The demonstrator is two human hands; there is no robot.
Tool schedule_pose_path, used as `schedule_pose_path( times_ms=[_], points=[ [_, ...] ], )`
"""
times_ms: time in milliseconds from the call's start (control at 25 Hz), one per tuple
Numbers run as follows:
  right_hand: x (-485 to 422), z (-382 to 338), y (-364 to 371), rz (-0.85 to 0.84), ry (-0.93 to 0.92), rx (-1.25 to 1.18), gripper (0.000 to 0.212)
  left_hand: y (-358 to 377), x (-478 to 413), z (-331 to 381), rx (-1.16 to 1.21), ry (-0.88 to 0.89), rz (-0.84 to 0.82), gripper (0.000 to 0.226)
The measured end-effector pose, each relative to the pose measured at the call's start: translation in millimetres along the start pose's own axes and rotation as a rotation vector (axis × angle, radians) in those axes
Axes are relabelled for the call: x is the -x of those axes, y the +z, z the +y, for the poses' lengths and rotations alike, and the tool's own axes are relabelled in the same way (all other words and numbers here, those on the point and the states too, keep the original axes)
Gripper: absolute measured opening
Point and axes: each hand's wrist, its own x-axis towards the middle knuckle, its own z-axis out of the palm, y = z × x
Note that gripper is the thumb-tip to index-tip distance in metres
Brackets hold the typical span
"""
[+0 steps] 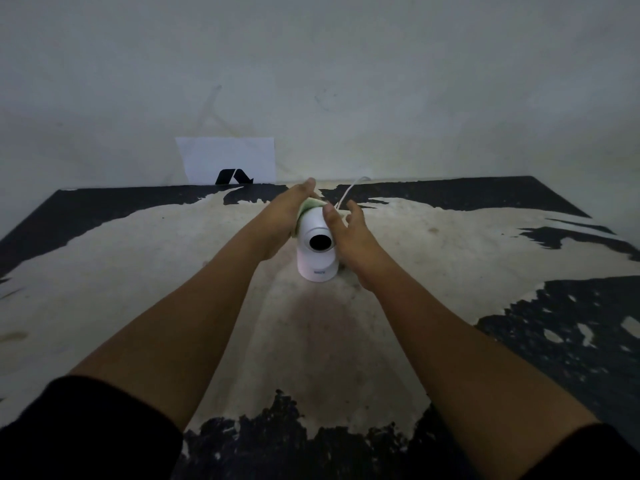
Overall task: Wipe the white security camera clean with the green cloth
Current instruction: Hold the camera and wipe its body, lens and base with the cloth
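Note:
The white security camera (317,252) stands upright on the worn table top, its dark lens facing me. My left hand (287,216) presses the green cloth (309,205) against the camera's upper left side; only a pale green edge of the cloth shows past the palm. My right hand (348,233) rests against the camera's right side, thumb on top of the head, fingers spread behind it. A thin white cable (349,190) runs from behind the camera toward the wall.
The table (138,271) has a peeling black surface with a pale bare middle, and it ends at a grey wall. A white sheet with a black mark (227,161) leans on the wall at the table's far edge, left of the camera.

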Motion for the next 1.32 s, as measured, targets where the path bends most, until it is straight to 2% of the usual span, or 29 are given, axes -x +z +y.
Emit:
schedule_pose_path(
  times_ms=[200,400,440,600,760,880,1000,1120,1240,1320],
  points=[
    [3,-1,8,0.023,0.053,-0.001,0.08,7,7,-32,0.13,-0.15,0.064,0.076],
    [3,1,9,0.014,0.074,-0.017,0.077,16,18,-40,0.231,-0.198,0.202,0.09],
    [2,1,8,0.013,0.08,-0.021,0.078,17,18,-35,0.211,-0.179,0.222,0.089],
    [3,-1,9,0.0,0.097,-0.027,0.079,20,19,-7,0.066,-0.07,0.194,0.064],
    [5,0,10,0.016,0.094,-0.041,0.081,16,21,-23,0.09,-0.139,0.203,0.058],
    [8,1,14,0.002,0.109,-0.073,0.097,20,36,-45,0.233,-0.179,0.278,0.054],
    [7,2,15,0.014,0.148,-0.111,0.113,26,56,-53,0.171,-0.064,0.372,0.034],
    [7,3,13,0.001,0.17,-0.076,0.105,28,74,-46,0.266,-0.075,0.437,0.025],
    [15,2,12,0.121,0.124,-0.048,0.1,28,97,-34,0.471,-0.124,0.423,0.025],
    [31,-1,8,0.247,-0.044,0.011,0.073,24,111,-34,0.543,-0.15,0.413,0.026]
  ],
)
